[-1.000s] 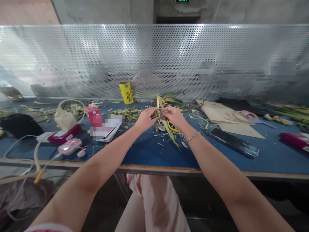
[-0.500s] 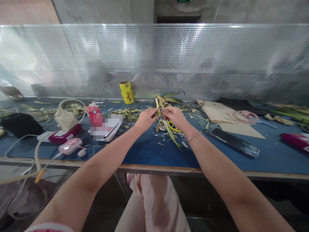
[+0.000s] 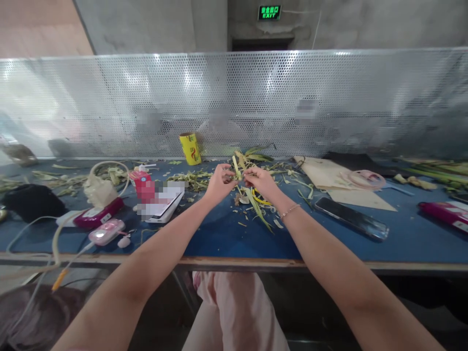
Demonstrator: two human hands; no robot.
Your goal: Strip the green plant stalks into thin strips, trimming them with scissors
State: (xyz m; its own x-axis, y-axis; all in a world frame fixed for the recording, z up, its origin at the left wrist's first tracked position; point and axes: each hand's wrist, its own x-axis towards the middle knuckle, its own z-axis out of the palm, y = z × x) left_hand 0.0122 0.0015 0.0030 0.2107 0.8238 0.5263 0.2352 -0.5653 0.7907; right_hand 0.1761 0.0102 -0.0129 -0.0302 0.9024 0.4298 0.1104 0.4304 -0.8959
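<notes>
Over the middle of the blue table, my left hand [image 3: 220, 185] and my right hand [image 3: 262, 181] are close together. Between them stands a short, pale green plant stalk [image 3: 236, 166], tilted a little. The thumb and fingers of my left hand close on its lower part. My right hand has its fingertips pinched at the same stalk from the other side; the exact contact is too small to see. Beneath the hands lie a long green leaf [image 3: 259, 207], a yellow loop [image 3: 261, 198] and small plant scraps [image 3: 243, 200].
A yellow roll [image 3: 190, 148] stands at the back by a perforated metal screen [image 3: 248, 97]. To the left are a white device [image 3: 166, 209], a red bottle [image 3: 143, 186] and cables. On the right lie a phone [image 3: 351, 218], brown paper [image 3: 329, 175] and a purple object [image 3: 446, 214].
The view has tipped up, bringing the exit sign fully into sight. My left hand's fingers have shifted and spread slightly at the stalk; my right hand stays pinched beside it.
</notes>
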